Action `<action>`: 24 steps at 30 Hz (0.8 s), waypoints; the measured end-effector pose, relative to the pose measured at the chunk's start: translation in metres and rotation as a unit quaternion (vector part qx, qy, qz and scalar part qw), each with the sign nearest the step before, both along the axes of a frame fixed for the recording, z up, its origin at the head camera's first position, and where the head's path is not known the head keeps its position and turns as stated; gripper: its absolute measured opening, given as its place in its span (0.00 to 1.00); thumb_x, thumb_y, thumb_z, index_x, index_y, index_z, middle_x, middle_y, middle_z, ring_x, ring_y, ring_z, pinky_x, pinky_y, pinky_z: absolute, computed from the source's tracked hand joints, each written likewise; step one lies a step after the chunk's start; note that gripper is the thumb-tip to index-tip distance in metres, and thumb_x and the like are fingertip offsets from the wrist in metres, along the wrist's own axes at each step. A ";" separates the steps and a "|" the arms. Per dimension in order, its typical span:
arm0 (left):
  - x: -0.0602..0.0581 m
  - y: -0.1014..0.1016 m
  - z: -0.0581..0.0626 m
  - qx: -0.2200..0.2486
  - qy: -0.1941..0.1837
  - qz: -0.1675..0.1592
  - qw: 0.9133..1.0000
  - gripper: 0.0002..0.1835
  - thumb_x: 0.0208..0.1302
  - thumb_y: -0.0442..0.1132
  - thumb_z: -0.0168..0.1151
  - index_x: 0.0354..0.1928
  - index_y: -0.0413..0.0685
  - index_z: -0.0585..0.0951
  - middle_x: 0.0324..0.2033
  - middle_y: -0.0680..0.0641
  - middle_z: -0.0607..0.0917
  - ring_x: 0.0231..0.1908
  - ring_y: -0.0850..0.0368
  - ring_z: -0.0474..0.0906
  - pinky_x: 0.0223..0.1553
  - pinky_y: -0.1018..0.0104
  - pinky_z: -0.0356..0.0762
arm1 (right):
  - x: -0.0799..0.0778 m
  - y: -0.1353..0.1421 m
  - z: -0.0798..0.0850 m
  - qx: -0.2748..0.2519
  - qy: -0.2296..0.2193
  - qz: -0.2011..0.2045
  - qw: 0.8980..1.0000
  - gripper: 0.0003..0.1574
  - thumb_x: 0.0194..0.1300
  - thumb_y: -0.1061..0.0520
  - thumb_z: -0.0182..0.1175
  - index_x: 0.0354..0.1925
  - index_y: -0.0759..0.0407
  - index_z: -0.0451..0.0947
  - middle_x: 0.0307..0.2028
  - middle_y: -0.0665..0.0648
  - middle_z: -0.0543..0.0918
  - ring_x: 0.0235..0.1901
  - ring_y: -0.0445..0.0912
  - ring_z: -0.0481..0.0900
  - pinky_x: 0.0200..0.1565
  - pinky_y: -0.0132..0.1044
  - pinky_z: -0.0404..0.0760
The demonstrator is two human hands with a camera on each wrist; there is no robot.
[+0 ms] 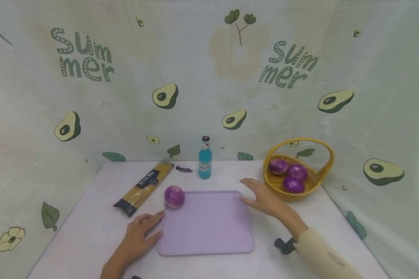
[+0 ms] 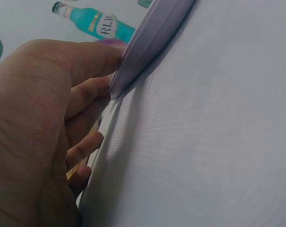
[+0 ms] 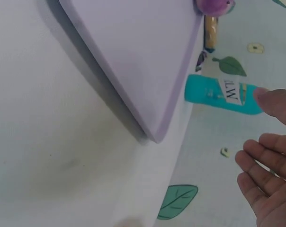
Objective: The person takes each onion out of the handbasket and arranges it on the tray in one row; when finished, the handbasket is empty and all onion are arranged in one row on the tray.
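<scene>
A lilac rectangular tray [image 1: 206, 224] lies on the white table. On the left, my left hand [image 1: 139, 234] has its thumb and index fingertips right at the tray's side edge. The left wrist view shows that thumb [image 2: 98, 56] against the rim, the other fingers loosely bent. My right hand [image 1: 265, 198] is spread by the far right corner, fingers and thumb apart with nothing between them; in the right wrist view its palm [image 3: 280, 203] stands away from the tray. A purple onion [image 1: 174, 197] sits at the tray's far left corner.
Left of the tray lies a pasta packet [image 1: 146, 186], with a small dark-wrapped candy [image 1: 184, 169] beyond it. A blue bottle [image 1: 205, 161] stands upright behind the tray. At the back right, a yellow wicker basket [image 1: 315, 180] with a tall handle holds purple onions [image 1: 294, 184].
</scene>
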State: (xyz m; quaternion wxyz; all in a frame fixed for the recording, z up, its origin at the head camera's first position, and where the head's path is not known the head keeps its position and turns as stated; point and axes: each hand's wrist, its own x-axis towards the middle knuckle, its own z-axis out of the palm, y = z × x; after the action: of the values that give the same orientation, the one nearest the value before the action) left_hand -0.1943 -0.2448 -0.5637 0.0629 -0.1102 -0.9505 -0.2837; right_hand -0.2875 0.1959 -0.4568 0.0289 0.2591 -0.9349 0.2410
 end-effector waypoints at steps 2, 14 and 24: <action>0.000 0.000 0.000 -0.001 0.000 -0.002 1.000 0.33 0.65 0.56 0.65 0.71 0.68 0.71 0.62 0.58 0.79 0.65 0.48 0.63 0.63 0.35 0.53 | 0.000 0.004 0.001 -0.001 0.000 -0.003 1.000 0.39 0.66 0.45 0.68 0.69 0.57 0.69 0.68 0.62 0.71 0.68 0.59 0.67 0.64 0.58 0.69; 0.000 -0.001 -0.001 0.002 0.058 -0.022 0.998 0.32 0.63 0.52 0.68 0.70 0.63 0.74 0.60 0.57 0.81 0.62 0.48 0.65 0.59 0.37 0.56 | -0.001 0.024 0.010 0.010 0.002 -0.025 1.000 0.40 0.66 0.45 0.67 0.70 0.59 0.68 0.68 0.63 0.71 0.68 0.60 0.67 0.64 0.60 0.68; 0.000 0.001 -0.001 -0.005 0.058 -0.021 0.998 0.32 0.64 0.51 0.68 0.70 0.61 0.74 0.60 0.54 0.81 0.61 0.47 0.65 0.58 0.35 0.57 | -0.007 0.046 0.015 0.015 0.035 -0.028 0.999 0.39 0.66 0.47 0.68 0.68 0.63 0.69 0.65 0.65 0.73 0.65 0.60 0.70 0.62 0.58 0.72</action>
State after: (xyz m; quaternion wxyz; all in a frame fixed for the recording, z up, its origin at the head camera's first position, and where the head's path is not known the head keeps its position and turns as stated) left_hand -0.1946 -0.2439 -0.5646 0.1119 -0.1465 -0.9440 -0.2736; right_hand -0.2949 0.2417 -0.4421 0.0647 0.2420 -0.9435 0.2168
